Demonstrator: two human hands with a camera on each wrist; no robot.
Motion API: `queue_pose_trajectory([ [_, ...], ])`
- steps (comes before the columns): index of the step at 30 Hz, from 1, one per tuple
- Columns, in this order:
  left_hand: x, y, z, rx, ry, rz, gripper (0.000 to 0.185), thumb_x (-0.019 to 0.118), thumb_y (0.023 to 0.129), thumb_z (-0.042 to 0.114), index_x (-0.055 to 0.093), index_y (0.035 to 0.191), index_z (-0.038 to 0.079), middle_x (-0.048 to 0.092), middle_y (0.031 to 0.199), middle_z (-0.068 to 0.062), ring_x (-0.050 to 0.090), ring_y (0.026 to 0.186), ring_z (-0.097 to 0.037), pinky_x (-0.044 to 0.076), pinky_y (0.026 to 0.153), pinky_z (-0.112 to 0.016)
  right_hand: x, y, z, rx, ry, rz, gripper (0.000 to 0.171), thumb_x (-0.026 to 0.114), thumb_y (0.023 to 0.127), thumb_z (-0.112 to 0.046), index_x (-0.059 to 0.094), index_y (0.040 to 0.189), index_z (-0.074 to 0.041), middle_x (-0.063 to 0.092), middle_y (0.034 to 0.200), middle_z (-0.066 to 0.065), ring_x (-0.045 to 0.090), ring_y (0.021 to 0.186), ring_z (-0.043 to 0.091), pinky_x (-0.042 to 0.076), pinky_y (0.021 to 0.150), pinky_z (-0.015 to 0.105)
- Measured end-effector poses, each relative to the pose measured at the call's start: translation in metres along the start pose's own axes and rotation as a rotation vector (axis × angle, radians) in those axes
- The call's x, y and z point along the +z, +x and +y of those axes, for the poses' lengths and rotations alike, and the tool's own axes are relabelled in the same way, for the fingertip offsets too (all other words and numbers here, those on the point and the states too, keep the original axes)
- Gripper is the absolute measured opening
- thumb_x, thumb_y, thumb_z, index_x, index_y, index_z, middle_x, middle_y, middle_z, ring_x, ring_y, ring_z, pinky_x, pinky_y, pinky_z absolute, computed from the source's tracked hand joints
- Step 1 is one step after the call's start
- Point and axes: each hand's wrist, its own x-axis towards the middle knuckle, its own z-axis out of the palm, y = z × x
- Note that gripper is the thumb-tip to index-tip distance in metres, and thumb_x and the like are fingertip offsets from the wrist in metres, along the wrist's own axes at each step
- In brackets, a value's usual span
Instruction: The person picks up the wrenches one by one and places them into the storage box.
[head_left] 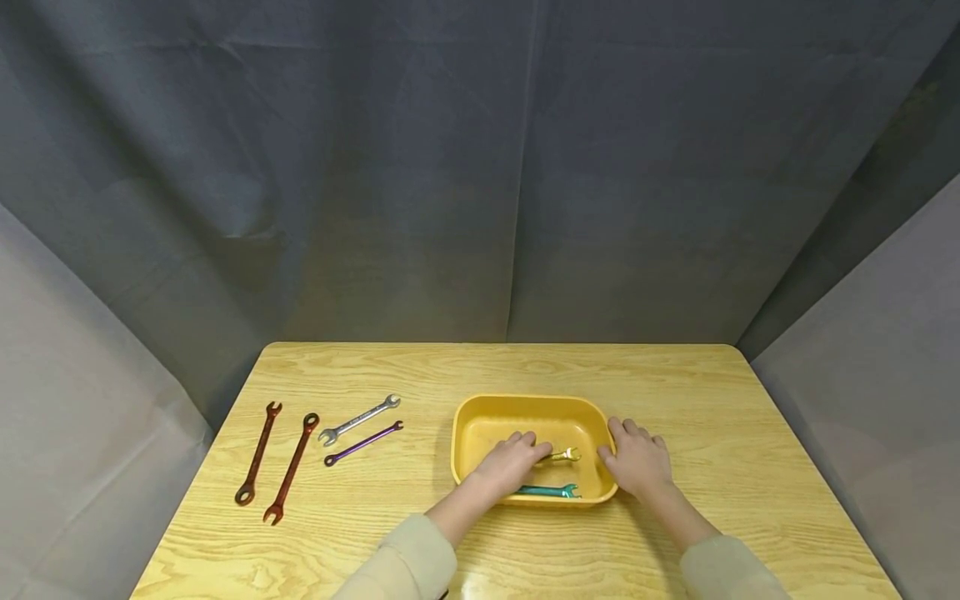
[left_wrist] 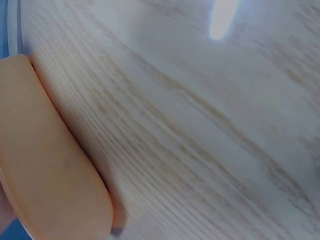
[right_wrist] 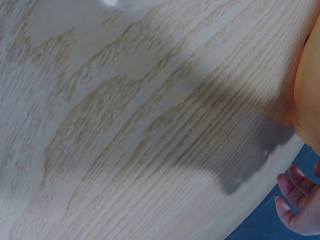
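Inside tray, left hand grips gold wrench; right hand flat on rim.

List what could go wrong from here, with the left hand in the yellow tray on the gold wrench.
1. The left hand covers most of the gold wrench, so its grip can't be judged; the wrench might slip back.
2. The teal wrench lies close under that wrist and may get dragged.
3. The right hand only rests at the yellow tray rim, so the tray could slide.
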Motion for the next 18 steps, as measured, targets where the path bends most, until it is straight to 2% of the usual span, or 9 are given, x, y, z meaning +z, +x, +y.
queue_pose_trajectory([
  [6, 0.002, 0.0023, -0.0004, 0.013, -0.059, -0.034, 0.031, 0.065, 0.084, 0.016, 0.057, 0.113, 0.024, 0.054, 0.092, 0.004, 0.049, 0.08, -0.01, 0.044, 0.061, -0.021, -0.0011, 0.0003, -0.0006, 0.0, -0.002, -0.001, 0.041, 0.052, 0.087, -0.033, 0.049, 0.115, -0.003, 0.055, 0.104, 0.017, 0.055, 0.088, 0.035, 0.041, 0.074, 0.054],
  [12, 0.0011, 0.0038, 0.0008, 0.023, -0.078, -0.072, 0.032, 0.065, 0.084, 0.014, 0.058, 0.113, 0.023, 0.055, 0.092, 0.002, 0.052, 0.08, -0.012, 0.044, 0.061, -0.022, -0.0002, 0.0005, 0.0002, -0.002, 0.003, -0.002, 0.039, 0.051, 0.088, -0.033, 0.05, 0.114, -0.004, 0.055, 0.103, 0.016, 0.055, 0.086, 0.034, 0.041, 0.072, 0.053],
  [18, 0.0004, 0.0067, 0.0022, 0.064, -0.073, -0.108, 0.028, 0.069, 0.081, 0.015, 0.059, 0.105, 0.022, 0.055, 0.089, 0.004, 0.053, 0.076, -0.009, 0.043, 0.06, -0.018, 0.0011, -0.0004, 0.0007, 0.001, 0.012, 0.0, 0.042, 0.05, 0.088, -0.032, 0.049, 0.118, -0.003, 0.054, 0.108, 0.019, 0.055, 0.092, 0.037, 0.041, 0.074, 0.055],
])
